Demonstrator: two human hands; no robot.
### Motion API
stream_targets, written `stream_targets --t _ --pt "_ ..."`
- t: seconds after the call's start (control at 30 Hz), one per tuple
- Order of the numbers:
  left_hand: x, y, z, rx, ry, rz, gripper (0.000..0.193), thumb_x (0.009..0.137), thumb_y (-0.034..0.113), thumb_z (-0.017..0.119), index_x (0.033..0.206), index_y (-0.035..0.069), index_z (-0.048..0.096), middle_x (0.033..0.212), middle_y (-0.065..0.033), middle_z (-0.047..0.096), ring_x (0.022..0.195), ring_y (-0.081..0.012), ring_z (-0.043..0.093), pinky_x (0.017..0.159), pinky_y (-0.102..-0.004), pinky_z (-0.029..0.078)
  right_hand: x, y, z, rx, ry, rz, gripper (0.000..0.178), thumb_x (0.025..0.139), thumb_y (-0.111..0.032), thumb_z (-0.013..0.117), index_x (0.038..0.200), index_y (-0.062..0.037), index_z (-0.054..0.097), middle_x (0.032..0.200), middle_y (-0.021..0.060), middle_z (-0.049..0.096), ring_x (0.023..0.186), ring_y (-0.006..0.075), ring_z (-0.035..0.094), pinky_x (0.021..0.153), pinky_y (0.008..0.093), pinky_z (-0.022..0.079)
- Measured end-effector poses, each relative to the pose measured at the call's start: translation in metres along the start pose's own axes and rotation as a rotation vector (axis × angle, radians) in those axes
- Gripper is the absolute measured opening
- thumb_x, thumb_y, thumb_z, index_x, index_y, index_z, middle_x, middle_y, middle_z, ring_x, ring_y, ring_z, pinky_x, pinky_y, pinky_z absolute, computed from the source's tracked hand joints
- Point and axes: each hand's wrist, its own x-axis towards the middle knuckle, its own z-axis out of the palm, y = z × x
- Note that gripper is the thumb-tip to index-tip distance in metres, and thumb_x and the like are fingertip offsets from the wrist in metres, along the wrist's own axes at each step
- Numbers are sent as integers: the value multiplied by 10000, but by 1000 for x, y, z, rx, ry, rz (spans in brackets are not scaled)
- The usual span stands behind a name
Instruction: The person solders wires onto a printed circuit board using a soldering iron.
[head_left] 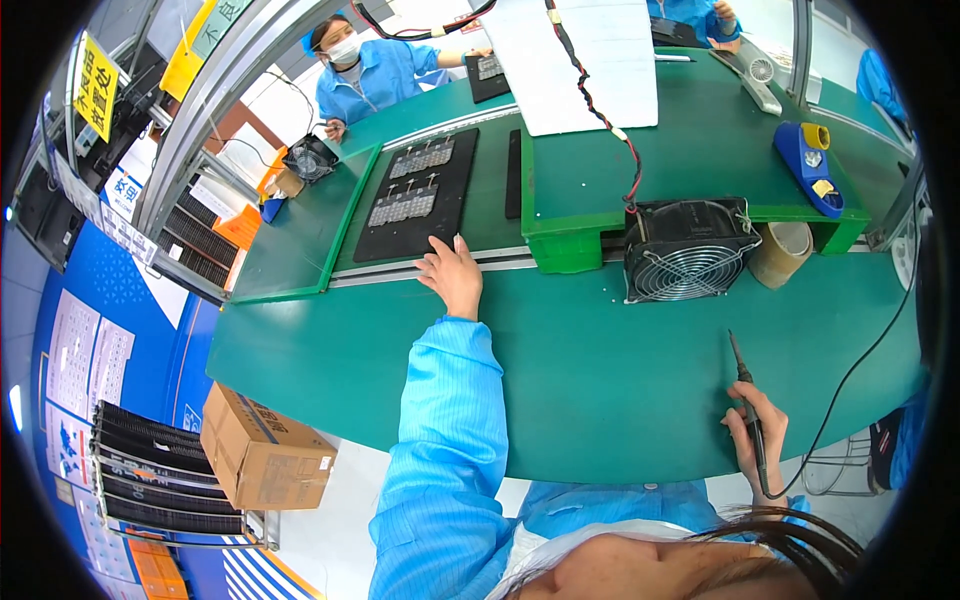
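Ahead, the left hand (453, 277) lies spread, fingertips touching the black tray (420, 195) of small parts beyond the rail. Rightward, the right hand (757, 432) pinches a soldering iron (745, 395) over the green surface (590, 380), near a fan (686, 250) and tape roll (783, 252).

Matt green bench top (600, 380), black plastic fan (688, 250) with shiny wire grille, brown cardboard box (262, 450).

Green workbench (600, 400) fills the centre. Raised green shelf (700, 150) at 1 o'clock. Blue wall (100, 270) hung with white sheets at 9 o'clock. Pale floor (340, 520) at 7 o'clock, cardboard box (262, 450) and black rack (150, 480) standing on it. Grey metal frame (200, 110) at 10 o'clock.
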Motion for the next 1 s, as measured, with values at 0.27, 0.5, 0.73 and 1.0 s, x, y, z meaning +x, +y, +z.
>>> stream_targets --t 0.27,0.5,0.73,1.0 --pt "2 -3 6 -3 -50 119 604 1006 405 358 1427 -26 329 1402 -312 379 1386 -514 171 1108 -643 87 0 1 1 -4 0 -4 303 790 34 622 1093 33 606 887 138 666 588 151 621 559 266 488" --pt "6 -13 4 -433 187 251 469 1010 296 413 1346 -31 425 1358 -265 442 1253 -447 410 1080 -565 259 0 0 1 -5 4 6 304 786 39 620 1090 34 606 893 141 667 588 150 620 561 262 484" --pt "4 -6 -1 -1223 182 -205 457 1013 354 441 1315 12 414 1236 -168 504 1088 -288 523 932 -399 463 0 0 1 -4 2 6 312 779 38 625 1090 34 606 905 146 670 598 153 631 560 260 480" --pt "38 -71 -37 -1638 338 -457 618 1009 484 350 1378 -9 300 1408 -215 329 1279 -344 409 1057 -469 385 -1 2 1 2 2 13 315 780 35 625 1095 31 608 897 143 668 600 157 623 563 262 481"
